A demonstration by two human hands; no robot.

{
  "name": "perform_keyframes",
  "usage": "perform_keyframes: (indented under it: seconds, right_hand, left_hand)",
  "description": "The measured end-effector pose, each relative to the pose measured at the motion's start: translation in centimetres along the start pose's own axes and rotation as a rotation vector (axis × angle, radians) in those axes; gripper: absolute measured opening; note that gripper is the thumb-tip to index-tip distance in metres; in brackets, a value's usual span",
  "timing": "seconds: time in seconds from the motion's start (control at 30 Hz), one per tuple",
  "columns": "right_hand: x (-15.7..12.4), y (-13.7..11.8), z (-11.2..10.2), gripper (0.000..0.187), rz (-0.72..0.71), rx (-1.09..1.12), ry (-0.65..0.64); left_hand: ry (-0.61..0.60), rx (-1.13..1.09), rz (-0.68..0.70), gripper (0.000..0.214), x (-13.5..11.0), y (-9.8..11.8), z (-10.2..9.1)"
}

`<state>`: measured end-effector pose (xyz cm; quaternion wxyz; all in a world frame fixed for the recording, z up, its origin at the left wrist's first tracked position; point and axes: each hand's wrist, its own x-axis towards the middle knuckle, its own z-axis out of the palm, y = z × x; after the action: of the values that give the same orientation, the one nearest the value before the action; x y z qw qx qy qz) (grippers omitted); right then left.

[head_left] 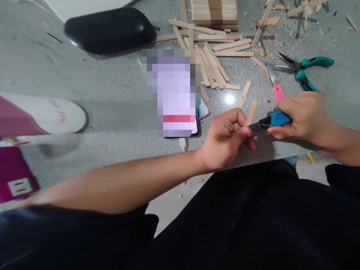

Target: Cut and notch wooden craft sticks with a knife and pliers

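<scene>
The step in hand looks like cutting or shaving a stick (252,110), right of centre in the frame. The left hand (225,137) pinches its lower end between thumb and fingers, the grip closed and the free end pointing up. The right hand (302,116) is wrapped firmly around a blue cutter (281,118), its blade (255,127) reaching left to the pinched end, close by the left thumb. Whether the edge has bitten into the wood cannot be told; the fingers hide that spot.

The next move seems to call for a steady pinch, a controlled stroke and a thumb kept out of the blade's path. Thin wood like this could split under a hard push.

Loose sticks (218,69) lie at upper centre, below a stack (213,17) at the top edge. At upper right are shavings (264,51), green-handled pliers (298,69) and a pink-handled knife (277,90), partly behind the right hand.
</scene>
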<state>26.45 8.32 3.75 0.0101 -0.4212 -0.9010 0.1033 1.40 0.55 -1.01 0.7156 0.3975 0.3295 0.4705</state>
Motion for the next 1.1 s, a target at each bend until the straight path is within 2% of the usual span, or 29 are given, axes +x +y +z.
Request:
perform_keyframes:
  seconds: [0.2, 0.33, 0.47, 0.63, 0.77, 1.1]
  right_hand:
    - [-0.1, 0.5, 0.6, 0.094, -0.029, -0.141, 0.097]
    - [0.1, 0.3, 0.4, 0.098, -0.019, -0.15, 0.156]
    - [0.1, 0.2, 0.0, 0.099, 0.027, -0.138, 0.091]
    - [0.0, 0.9, 0.4, 0.099, 0.0, -0.091, 0.071]
    - [0.0, 1.2, 0.6, 0.095, 0.002, -0.042, 0.026]
    - [0.1, 0.6, 0.0, 0.099, 0.043, 0.038, -0.061]
  left_hand:
    - [0.02, -0.027, -0.078, 0.062, -0.1, -0.1, -0.1]
    - [0.055, -0.042, -0.111, 0.064, 0.0, 0.3, 0.1]
    - [0.076, -0.076, -0.128, 0.064, 0.2, 0.9, 0.5]
    - [0.084, -0.109, -0.137, 0.062, 0.2, 0.9, 0.6]
    - [0.064, -0.117, -0.134, 0.063, 0.1, 0.6, 0.5]
    - [0.019, -0.134, -0.103, 0.063, 0.1, 0.4, 0.2]
